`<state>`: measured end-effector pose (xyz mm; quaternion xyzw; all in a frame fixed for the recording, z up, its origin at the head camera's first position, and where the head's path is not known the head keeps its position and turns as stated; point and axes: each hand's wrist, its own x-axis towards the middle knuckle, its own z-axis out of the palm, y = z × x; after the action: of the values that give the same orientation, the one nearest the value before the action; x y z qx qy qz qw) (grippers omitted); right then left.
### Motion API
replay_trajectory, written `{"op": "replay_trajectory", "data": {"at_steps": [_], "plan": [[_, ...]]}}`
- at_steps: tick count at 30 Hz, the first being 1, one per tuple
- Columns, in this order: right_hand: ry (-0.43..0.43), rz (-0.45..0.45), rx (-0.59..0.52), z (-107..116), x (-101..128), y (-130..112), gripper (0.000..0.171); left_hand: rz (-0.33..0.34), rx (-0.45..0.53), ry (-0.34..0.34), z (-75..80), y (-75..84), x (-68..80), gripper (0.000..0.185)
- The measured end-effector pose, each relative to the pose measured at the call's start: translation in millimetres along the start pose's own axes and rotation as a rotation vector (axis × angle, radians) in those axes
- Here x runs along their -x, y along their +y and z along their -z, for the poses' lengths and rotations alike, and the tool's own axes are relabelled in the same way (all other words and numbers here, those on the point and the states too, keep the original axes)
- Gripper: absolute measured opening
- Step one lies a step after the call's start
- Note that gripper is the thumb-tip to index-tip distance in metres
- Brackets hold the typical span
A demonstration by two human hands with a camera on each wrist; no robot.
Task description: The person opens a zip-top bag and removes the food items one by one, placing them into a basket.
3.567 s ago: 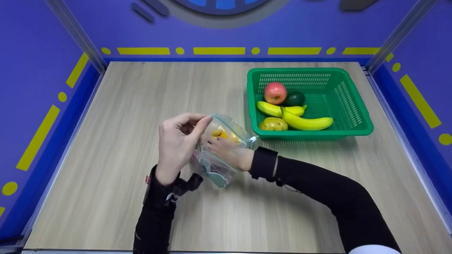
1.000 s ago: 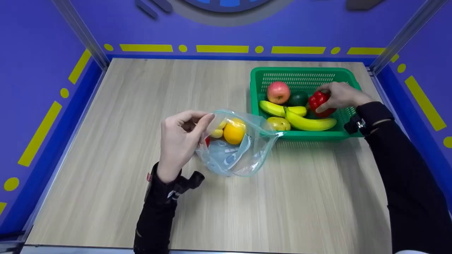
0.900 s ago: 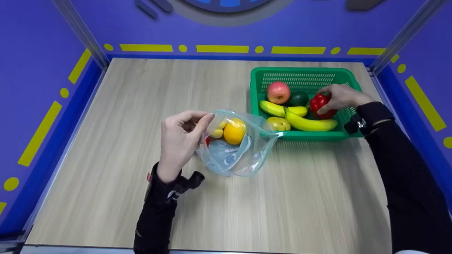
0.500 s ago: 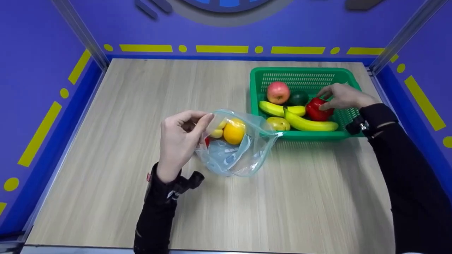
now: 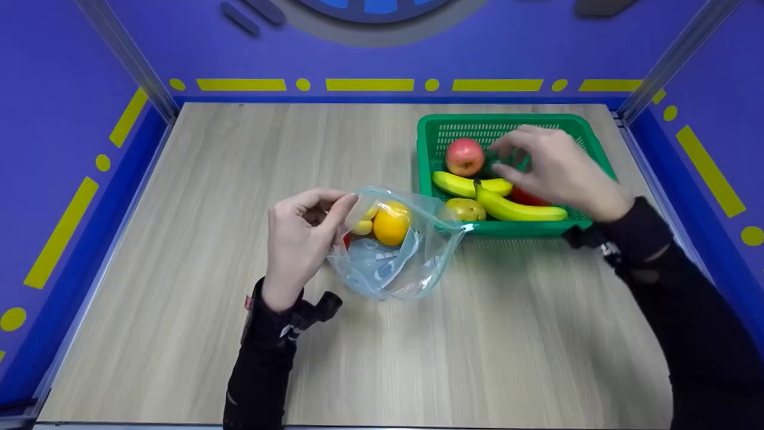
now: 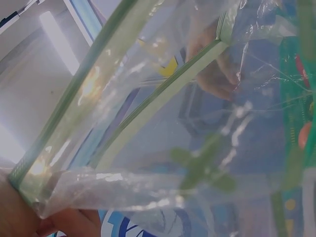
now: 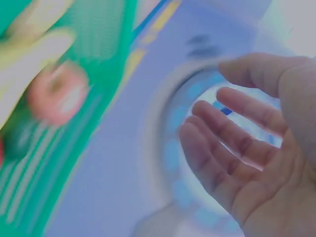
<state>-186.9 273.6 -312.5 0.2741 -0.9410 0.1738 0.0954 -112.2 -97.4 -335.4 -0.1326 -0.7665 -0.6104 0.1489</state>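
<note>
Left hand (image 5: 301, 239) pinches the rim of the clear zip bag (image 5: 399, 254) at frame centre, keeping its mouth open over the orange (image 5: 391, 226), while the right hand (image 5: 552, 170), fingers loosely spread and empty, hovers above the green basket (image 5: 434, 125) at upper right.
</note>
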Motion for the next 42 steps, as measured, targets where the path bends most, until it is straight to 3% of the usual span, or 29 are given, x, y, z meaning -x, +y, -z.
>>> {"op": "replay_trajectory", "data": {"at_steps": [5, 9, 12, 17, 25, 33, 37, 42], "plan": [[0.153, 0.216, -0.077, -5, 10, -62, 0.019, 0.008, -0.003, -0.002, 1.2, 1.2, 0.7, 0.01], [0.197, 0.4, -0.154, -17, 16, -98, 0.022, 0.008, -0.017, 0.0, 1.7, 1.8, 0.8, 0.01], [0.158, 0.496, -0.204, -31, 17, -117, 0.026, 0.005, -0.019, 0.0, 1.6, 1.8, 0.7, 0.011], [0.043, 0.583, -0.223, -63, 12, -136, 0.022, -0.001, -0.025, -0.004, 1.8, 1.9, 1.3, 0.011], [-0.125, 0.569, -0.129, -104, -13, -140, 0.018, 0.002, -0.012, -0.003, 2.2, 2.4, 1.6, 0.011], [-0.372, 0.441, 0.091, -133, -41, -146, 0.026, 0.005, 0.0, -0.004, 4.3, 3.4, 3.0, 0.01], [-0.473, 0.36, 0.324, -149, -50, -138, 0.03, -0.018, -0.02, -0.01, 2.8, 1.9, 2.9, 0.01], [-0.464, 0.364, 0.706, -160, -53, -134, 0.029, -0.039, -0.04, -0.029, 0.0, -0.4, 2.3, 0.01]]}}
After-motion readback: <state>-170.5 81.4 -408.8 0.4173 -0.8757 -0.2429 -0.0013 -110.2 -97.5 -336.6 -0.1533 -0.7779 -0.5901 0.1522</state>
